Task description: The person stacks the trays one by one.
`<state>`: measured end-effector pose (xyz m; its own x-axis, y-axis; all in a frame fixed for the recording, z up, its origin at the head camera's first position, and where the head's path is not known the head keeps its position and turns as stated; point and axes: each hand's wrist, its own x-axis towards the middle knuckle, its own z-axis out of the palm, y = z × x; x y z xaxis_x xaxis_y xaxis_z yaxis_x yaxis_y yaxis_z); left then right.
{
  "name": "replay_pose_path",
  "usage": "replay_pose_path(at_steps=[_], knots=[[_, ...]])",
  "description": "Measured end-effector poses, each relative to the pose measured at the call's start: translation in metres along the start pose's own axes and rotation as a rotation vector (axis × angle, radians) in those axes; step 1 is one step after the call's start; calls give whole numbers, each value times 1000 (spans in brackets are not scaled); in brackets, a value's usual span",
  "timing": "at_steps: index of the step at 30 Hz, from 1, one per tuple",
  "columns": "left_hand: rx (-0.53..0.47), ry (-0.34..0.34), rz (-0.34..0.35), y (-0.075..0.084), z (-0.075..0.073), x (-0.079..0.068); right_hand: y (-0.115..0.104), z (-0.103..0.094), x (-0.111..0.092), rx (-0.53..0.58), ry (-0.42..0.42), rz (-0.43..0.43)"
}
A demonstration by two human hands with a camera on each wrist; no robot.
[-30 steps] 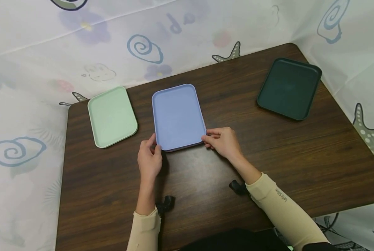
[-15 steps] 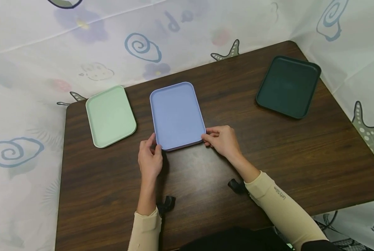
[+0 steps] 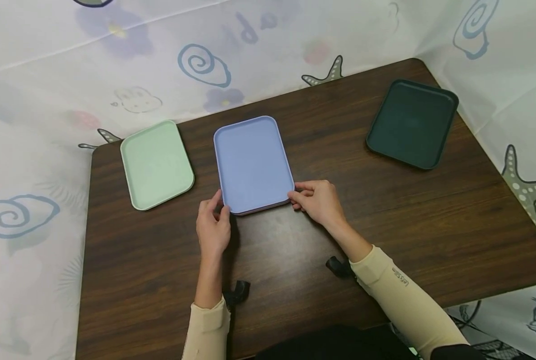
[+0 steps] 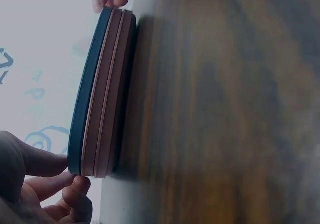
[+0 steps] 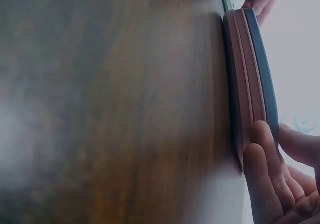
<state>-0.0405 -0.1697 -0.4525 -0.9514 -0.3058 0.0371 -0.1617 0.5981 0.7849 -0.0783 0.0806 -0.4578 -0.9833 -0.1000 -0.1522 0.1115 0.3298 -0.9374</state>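
A blue rectangular tray (image 3: pixel 255 162) lies on top of a stack in the middle of the table. Below its rim, pinkish-brown tray edges (image 4: pixel 102 98) show in both wrist views, where the blue rim looks dark. My left hand (image 3: pixel 213 230) holds the stack at its near left corner, thumb at the front and fingers along the side. At the near right corner my right hand (image 3: pixel 318 202) pinches the stack, its thumb on the blue rim and its fingertips (image 5: pixel 257 159) against the pinkish edges.
A light green tray (image 3: pixel 157 165) lies at the left of the dark wooden table (image 3: pixel 277 285), a dark green tray (image 3: pixel 413 124) at the back right. A patterned white cloth (image 3: pixel 160 55) hangs behind the table. Black fittings (image 3: pixel 338 267) jut from the beige sleeves (image 3: pixel 400 287).
Both hands stay at the blue tray's near corners. The dark band under its front edge looks thinner than a second ago. The head view has shifted slightly.
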Motion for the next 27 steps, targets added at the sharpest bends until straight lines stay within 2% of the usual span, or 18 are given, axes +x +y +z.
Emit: replay_pose_path(at_steps=[12, 17, 21, 27], knots=[[-2, -35, -44, -4, -4, -2, -5, -5, -9, -35, -87, 50], [-14, -33, -55, -6, -6, -5, -2, -10, -15, 8, -131, 82], [-43, 41, -28, -3, -4, -12, 1, -21, -20, 72, -137, 100], [0, 228, 110, 13, 8, -28, 15, -58, -24, 153, -68, 116]])
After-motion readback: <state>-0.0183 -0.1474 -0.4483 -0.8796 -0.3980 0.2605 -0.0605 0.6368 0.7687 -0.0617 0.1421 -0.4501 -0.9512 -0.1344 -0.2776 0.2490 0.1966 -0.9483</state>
